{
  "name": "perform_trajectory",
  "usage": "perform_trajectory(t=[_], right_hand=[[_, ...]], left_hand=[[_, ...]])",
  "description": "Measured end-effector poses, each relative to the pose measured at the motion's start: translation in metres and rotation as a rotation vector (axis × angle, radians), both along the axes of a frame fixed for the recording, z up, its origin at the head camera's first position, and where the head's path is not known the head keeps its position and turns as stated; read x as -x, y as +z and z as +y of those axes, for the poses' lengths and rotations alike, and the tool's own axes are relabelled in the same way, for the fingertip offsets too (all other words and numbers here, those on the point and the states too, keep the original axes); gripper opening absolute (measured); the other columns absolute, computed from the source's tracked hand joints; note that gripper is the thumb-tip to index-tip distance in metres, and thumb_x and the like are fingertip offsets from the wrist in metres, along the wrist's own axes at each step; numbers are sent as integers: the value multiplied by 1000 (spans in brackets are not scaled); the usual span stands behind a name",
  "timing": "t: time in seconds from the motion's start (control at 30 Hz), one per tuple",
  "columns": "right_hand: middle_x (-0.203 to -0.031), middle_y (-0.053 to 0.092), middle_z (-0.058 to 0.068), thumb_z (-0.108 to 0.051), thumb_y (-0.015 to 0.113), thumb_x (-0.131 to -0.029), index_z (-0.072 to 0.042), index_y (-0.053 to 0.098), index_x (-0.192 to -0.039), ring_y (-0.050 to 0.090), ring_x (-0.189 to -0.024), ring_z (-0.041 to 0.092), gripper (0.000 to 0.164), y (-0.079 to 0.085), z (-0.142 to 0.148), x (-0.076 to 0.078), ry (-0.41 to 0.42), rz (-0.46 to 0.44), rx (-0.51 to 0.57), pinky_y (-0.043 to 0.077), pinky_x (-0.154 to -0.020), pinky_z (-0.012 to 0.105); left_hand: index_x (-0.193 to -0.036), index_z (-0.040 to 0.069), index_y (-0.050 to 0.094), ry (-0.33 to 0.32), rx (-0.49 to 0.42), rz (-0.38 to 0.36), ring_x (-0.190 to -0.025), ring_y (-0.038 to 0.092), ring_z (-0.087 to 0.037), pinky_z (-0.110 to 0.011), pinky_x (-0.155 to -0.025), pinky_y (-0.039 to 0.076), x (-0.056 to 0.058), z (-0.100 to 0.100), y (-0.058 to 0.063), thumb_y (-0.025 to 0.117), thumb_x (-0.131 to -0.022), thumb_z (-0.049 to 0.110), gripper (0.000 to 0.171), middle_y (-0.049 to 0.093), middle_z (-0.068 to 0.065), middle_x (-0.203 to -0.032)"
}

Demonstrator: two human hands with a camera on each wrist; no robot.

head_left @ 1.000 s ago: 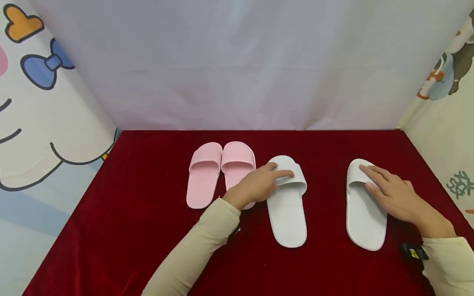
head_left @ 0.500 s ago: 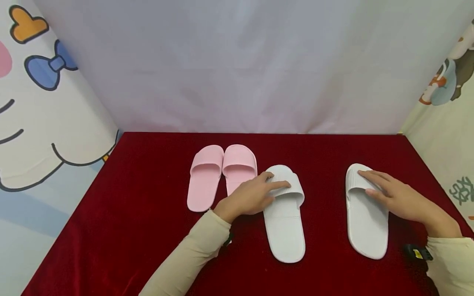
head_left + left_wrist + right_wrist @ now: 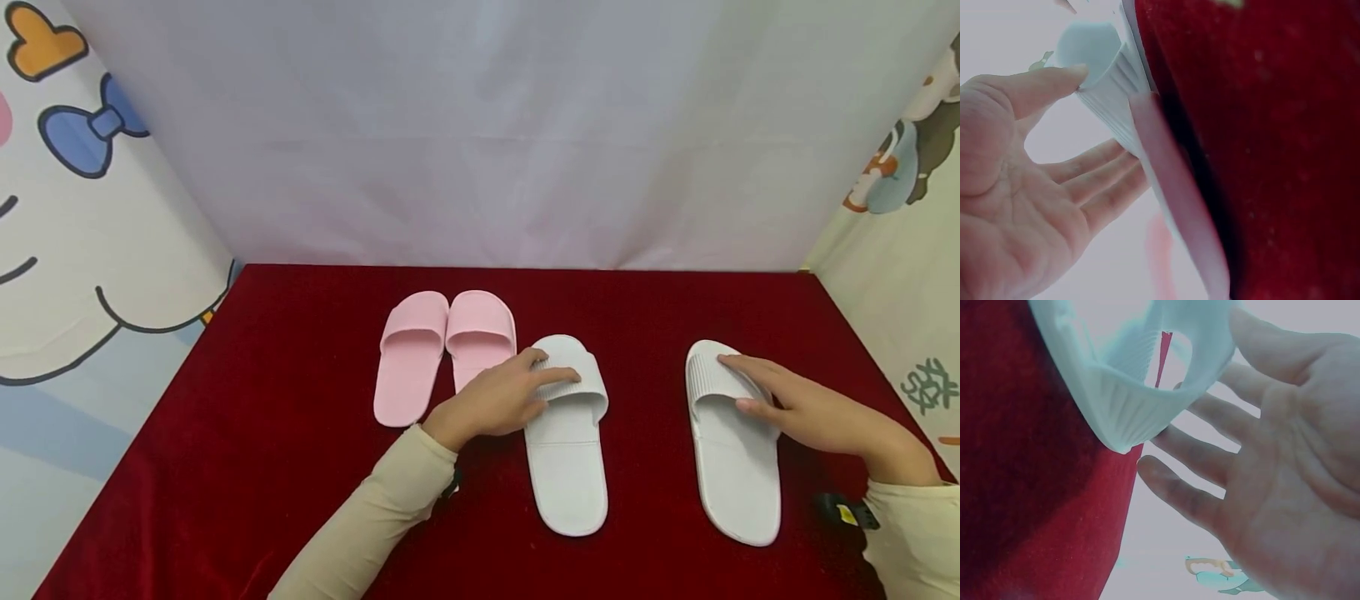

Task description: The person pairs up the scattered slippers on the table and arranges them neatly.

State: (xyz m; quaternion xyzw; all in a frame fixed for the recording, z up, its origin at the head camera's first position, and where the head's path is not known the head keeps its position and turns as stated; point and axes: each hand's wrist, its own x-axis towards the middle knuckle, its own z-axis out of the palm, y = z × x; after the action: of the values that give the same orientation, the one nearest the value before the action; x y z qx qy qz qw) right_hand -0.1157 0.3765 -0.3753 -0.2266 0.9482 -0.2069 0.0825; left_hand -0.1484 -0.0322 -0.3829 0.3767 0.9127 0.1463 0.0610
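Both white slippers (image 3: 566, 483) are sliding back from the far edge of the desk (image 3: 648, 500), toes pointing at it, long axes leaning left. Left hand (image 3: 495, 398) and right hand (image 3: 813, 412) are touching straps (image 3: 707, 377), fingers spread. Wide gap separating the whites; pink slippers (image 3: 410, 379) sitting just left.

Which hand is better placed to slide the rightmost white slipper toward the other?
Right, I'd judge: the right hand is at the rightmost white slipper, while the left hand is at the other white slipper, across red cloth.
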Motion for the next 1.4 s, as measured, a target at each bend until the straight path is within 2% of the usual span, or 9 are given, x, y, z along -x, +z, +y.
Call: perform_trajectory(t=[0.1,0.23,0.4,0.53,0.7,0.8,1.13,1.27,1.4], right_hand=[[-147,42,18,-25,64,-97,-11,36,-152,31,-117,-16,63,2,-1,-1,1,1,-10,39,-88,3],[-146,45,16,-25,66,-96,-13,40,-150,29,-116,-19,62,3,-2,-2,2,9,-14,38,-88,3],[-144,47,16,-26,68,-94,-12,42,-148,28,-116,-21,61,3,-2,-6,5,14,-5,35,-88,0],[-143,49,15,-26,69,-93,-13,45,-146,29,-117,-21,60,3,-3,-7,12,32,-10,32,-89,-1],[-141,51,14,-28,71,-91,-13,47,-145,34,-115,-19,61,4,-6,-8,17,14,-13,48,-87,14],[-140,53,14,-30,73,-90,-14,48,-144,36,-114,-17,62,4,-7,-9,16,-1,-17,52,-86,21],[-138,57,9,-24,78,-85,-14,51,-144,31,-118,-25,66,1,-2,-10,99,102,-18,39,-90,2],[-137,58,7,-22,79,-83,-14,51,-144,33,-117,-24,67,3,-4,-8,120,130,-10,40,-89,2],[-137,58,7,-22,79,-83,-14,50,-144,39,-116,-20,68,5,-9,-7,131,128,-10,47,-87,10]], left_hand=[[-141,33,53,-34,-2,-2,-116,61,-28,-35,-81,56,0,-1,3,63,-95,12,51,50,-18,-142],[-139,32,54,-64,8,-20,-113,63,-27,-36,-86,55,-1,-3,6,64,-94,11,51,52,-18,-140],[-141,31,53,-60,17,-57,-109,65,-22,-35,-87,55,-2,-3,6,68,-93,15,53,55,-11,-138],[-141,29,55,-46,-8,-64,-113,64,-20,-35,-92,54,-2,-3,5,73,-91,17,54,58,-8,-136],[-138,26,57,-28,-29,-93,-113,65,-20,-36,-95,53,-5,-6,4,76,-88,18,54,59,-9,-133],[-137,24,58,-20,-35,-114,-112,65,-20,-35,-96,52,-7,-6,5,78,-86,19,55,60,-8,-131],[-135,24,57,6,-46,-158,-114,63,-23,-37,-96,52,-6,1,7,79,-85,20,54,57,-12,-134],[-134,22,58,-1,-66,-133,-119,61,-22,-39,-98,52,-6,1,7,79,-85,21,53,60,-10,-135],[-133,21,58,-11,-77,-107,-121,60,-20,-39,-98,51,-6,1,7,80,-85,22,53,63,-6,-134]])
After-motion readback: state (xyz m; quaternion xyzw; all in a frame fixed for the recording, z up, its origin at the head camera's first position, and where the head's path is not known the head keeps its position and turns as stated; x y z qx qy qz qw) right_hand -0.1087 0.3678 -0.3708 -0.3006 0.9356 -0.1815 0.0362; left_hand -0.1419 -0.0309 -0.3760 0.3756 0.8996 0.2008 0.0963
